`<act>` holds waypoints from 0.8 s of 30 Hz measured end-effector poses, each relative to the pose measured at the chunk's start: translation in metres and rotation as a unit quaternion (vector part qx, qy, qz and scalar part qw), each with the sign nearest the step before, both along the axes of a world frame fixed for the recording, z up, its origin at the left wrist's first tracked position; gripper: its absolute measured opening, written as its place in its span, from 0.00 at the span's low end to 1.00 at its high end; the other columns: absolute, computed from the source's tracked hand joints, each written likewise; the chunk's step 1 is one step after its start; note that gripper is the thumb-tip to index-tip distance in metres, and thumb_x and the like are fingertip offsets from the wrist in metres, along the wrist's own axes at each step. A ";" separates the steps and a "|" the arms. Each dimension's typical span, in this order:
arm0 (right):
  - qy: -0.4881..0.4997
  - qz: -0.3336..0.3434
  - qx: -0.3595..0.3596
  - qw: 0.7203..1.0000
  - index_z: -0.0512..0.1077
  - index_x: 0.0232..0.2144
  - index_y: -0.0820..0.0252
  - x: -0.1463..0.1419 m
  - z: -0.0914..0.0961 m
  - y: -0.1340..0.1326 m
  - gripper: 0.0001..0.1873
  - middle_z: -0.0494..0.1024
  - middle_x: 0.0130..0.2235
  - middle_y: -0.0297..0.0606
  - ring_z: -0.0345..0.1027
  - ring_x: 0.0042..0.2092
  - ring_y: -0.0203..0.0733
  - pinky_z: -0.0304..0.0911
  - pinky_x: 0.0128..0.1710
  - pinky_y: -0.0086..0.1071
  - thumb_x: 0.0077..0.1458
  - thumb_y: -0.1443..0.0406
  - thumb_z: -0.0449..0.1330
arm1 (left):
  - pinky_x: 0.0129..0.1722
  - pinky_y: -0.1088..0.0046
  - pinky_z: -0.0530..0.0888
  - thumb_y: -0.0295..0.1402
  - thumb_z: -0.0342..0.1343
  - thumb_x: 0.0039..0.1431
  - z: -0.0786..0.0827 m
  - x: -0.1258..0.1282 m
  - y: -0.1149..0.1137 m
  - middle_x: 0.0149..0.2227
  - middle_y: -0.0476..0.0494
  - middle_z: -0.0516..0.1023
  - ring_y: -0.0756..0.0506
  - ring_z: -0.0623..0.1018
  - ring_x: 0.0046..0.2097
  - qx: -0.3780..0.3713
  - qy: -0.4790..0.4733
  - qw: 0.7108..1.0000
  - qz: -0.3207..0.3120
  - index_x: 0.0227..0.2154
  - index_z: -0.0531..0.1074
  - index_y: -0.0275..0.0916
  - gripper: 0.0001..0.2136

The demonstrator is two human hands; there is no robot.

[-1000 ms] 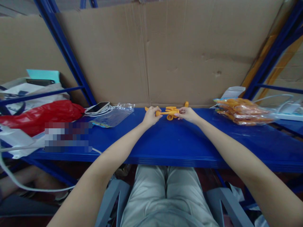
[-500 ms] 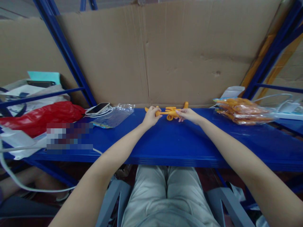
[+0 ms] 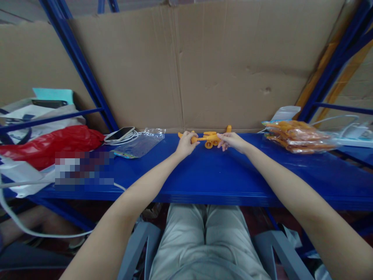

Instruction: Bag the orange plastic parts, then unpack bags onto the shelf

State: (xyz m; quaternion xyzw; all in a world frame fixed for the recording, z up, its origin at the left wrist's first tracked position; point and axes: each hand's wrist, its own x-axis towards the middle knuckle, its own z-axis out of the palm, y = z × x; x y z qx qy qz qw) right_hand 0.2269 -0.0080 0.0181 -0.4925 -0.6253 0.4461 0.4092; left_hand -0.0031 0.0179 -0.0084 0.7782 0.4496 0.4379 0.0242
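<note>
Near the back of the blue shelf, my left hand (image 3: 186, 144) is closed around the left end of an orange plastic piece with a ridged, spine-like stretch (image 3: 201, 139). My right hand (image 3: 230, 142) is at the other end of this piece, thumb and forefinger pinched on it and the other fingers curled loosely below. Two round, cup-like orange parts (image 3: 209, 145) show just under the piece, between my hands. Behind it are a small orange part (image 3: 210, 133) and an upright orange part (image 3: 229, 127). What they belong to is too small to tell.
On the right lies a clear bag of orange plastic parts (image 3: 295, 136). To the left are a flat clear bag (image 3: 141, 146), a phone (image 3: 122, 134) on a coiled white cable and a red plastic bag (image 3: 58, 144). Cardboard (image 3: 221, 70) walls the back.
My right fingers have shifted slightly and loosened below the piece. The second round orange part now shows more fully beside the first. My left hand has hardly moved.
</note>
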 end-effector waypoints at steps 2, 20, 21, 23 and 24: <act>0.001 -0.001 0.000 1.000 0.69 0.30 0.63 -0.002 0.001 -0.001 0.16 0.78 0.22 0.40 0.65 0.18 0.32 0.59 0.17 0.24 0.61 0.55 0.59 | 0.46 0.67 0.73 0.23 0.65 0.50 -0.001 0.000 0.001 0.39 0.47 0.70 0.47 0.74 0.42 -0.003 -0.003 1.000 -0.001 0.37 0.73 0.40 0.12; 0.031 -0.024 0.014 0.999 0.69 0.44 0.62 -0.007 -0.006 0.004 0.13 0.82 0.32 0.42 0.72 0.22 0.32 0.65 0.22 0.23 0.65 0.59 0.54 | 0.43 0.67 0.75 0.22 0.65 0.49 -0.001 -0.001 0.003 0.37 0.48 0.70 0.48 0.75 0.38 0.006 -0.017 1.000 0.002 0.36 0.74 0.39 0.11; 0.034 -0.011 0.017 0.999 0.69 0.46 0.62 -0.006 -0.007 0.006 0.13 0.82 0.32 0.43 0.73 0.23 0.33 0.66 0.23 0.24 0.65 0.60 0.55 | 0.43 0.68 0.75 0.22 0.64 0.49 -0.001 -0.001 0.003 0.37 0.47 0.70 0.48 0.75 0.38 0.005 -0.019 1.000 0.000 0.36 0.74 0.39 0.11; 0.037 0.016 0.023 0.999 0.69 0.48 0.62 -0.002 -0.010 0.009 0.13 0.82 0.34 0.43 0.74 0.25 0.34 0.67 0.25 0.25 0.62 0.62 0.59 | 0.43 0.68 0.75 0.22 0.64 0.49 -0.001 -0.002 0.004 0.37 0.47 0.70 0.49 0.75 0.38 0.004 -0.023 1.000 -0.004 0.36 0.74 0.39 0.11; 0.038 0.027 0.026 0.999 0.69 0.48 0.62 0.000 -0.011 0.010 0.14 0.82 0.35 0.43 0.74 0.26 0.34 0.68 0.26 0.25 0.60 0.64 0.61 | 0.43 0.67 0.75 0.22 0.64 0.49 -0.002 -0.002 0.005 0.37 0.48 0.70 0.49 0.75 0.38 0.004 -0.025 1.000 -0.005 0.36 0.74 0.39 0.11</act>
